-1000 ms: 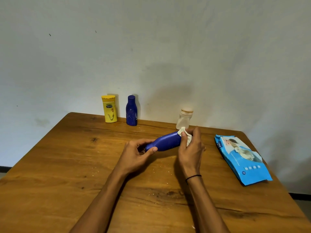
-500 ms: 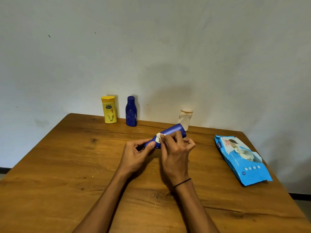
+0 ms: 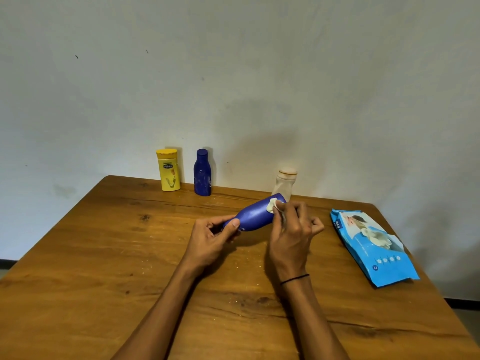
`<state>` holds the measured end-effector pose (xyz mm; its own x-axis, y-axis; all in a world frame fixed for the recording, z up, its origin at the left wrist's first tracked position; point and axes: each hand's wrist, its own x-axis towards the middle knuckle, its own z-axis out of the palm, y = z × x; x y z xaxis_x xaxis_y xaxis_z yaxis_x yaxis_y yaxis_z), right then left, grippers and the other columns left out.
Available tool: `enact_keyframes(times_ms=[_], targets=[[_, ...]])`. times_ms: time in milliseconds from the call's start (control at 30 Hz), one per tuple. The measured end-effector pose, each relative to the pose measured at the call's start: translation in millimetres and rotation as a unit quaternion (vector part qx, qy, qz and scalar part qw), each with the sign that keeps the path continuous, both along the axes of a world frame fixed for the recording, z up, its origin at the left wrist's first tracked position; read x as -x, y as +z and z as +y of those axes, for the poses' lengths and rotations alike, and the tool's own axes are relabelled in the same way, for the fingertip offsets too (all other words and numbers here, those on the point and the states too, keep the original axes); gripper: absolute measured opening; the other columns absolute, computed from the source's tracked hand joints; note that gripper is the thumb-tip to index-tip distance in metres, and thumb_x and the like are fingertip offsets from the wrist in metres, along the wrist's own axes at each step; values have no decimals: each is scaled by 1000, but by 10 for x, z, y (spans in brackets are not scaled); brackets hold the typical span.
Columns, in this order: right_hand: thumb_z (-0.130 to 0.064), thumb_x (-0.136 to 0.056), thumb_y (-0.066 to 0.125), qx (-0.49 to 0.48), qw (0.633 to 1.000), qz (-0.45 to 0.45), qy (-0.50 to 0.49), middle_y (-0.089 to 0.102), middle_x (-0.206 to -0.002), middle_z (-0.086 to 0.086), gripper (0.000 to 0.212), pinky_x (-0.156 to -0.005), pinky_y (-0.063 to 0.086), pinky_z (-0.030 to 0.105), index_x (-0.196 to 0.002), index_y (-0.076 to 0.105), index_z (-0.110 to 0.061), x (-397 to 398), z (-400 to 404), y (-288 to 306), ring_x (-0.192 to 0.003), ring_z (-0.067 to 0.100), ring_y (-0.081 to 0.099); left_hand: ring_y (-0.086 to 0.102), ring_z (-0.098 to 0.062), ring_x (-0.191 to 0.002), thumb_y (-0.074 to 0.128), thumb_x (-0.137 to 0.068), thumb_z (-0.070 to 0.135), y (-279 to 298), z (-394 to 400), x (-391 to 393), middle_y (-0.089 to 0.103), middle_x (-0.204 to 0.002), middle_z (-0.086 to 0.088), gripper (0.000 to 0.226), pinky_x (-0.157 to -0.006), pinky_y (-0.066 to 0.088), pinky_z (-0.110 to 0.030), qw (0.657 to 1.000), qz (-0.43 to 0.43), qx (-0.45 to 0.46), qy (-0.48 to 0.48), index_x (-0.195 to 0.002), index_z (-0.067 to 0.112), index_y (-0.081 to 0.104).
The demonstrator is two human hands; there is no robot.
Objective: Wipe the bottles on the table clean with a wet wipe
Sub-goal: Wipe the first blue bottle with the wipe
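Observation:
A large blue bottle (image 3: 255,213) is held sideways above the middle of the wooden table (image 3: 104,255), its base pointing up and to the right. My left hand (image 3: 211,239) grips its neck end. My right hand (image 3: 292,235) pinches a small white wet wipe (image 3: 272,205) against the bottle's upper side near the base. Along the wall stand a yellow bottle (image 3: 168,169), a small dark blue bottle (image 3: 202,172) and a clear bottle with a tan cap (image 3: 285,181), the last partly hidden behind the held bottle.
A blue pack of wet wipes (image 3: 374,248) lies flat near the table's right edge. Pale crumbs or dust speckle the wood in front of my hands. A plain white wall closes the table's far side.
My right hand slid the wipe from the bottle's base down to its neck end, then back up near the base. My left hand kept its grip on the neck.

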<state>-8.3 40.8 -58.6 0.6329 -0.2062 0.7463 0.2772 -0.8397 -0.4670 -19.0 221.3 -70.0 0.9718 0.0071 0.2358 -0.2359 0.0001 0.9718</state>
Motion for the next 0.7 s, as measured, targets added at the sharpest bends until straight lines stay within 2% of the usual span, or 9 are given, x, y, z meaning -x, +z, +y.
enact_keyframes(times_ms=[100,233,367,467,600,700], targets=[[-11,-93,67,60,996,-17,66,61,-105,2,17,-88,38,43,-109,67,-17,74,140,-15,-98,17,57,73,-17,-77,70,-95,21,3,9,-9,80,-89,-10,20,-70,60,-27,1000,5,12,11,-114,21,76],[-14,-95,65,94,988,-25,117,62,-102,3,14,-87,39,44,-109,67,-16,109,232,-72,-97,18,58,77,-16,-89,73,-89,28,13,28,0,81,-99,3,25,-74,62,-26,1000,-6,1,22,-114,25,76],[-17,-97,61,49,997,-13,60,61,-102,3,15,-85,39,43,-110,67,-16,58,163,-65,-94,18,56,77,-14,-92,77,-89,26,-1,1,6,81,-103,5,35,-76,62,-25,998,-35,-33,27,-123,23,73],[-18,-95,64,4,1000,0,21,62,-104,5,19,-84,38,39,-113,69,-14,15,105,-58,-93,19,57,75,-9,-100,79,-91,23,-27,-37,23,80,-108,8,38,-85,61,-25,994,-60,-80,40,-128,22,71],[-23,-98,61,47,989,21,135,60,-106,3,21,-84,37,35,-116,70,-18,60,212,-46,-97,16,51,72,-4,-107,78,-93,18,-37,-46,37,77,-114,11,37,-89,60,-23,989,-80,-118,48,-129,23,72],[-19,-97,64,70,981,26,180,58,-107,0,19,-83,33,30,-114,72,-19,81,212,-5,-98,17,48,71,-3,-107,78,-93,18,-22,-16,49,76,-113,15,36,-88,59,-22,986,-88,-127,55,-127,28,71]])
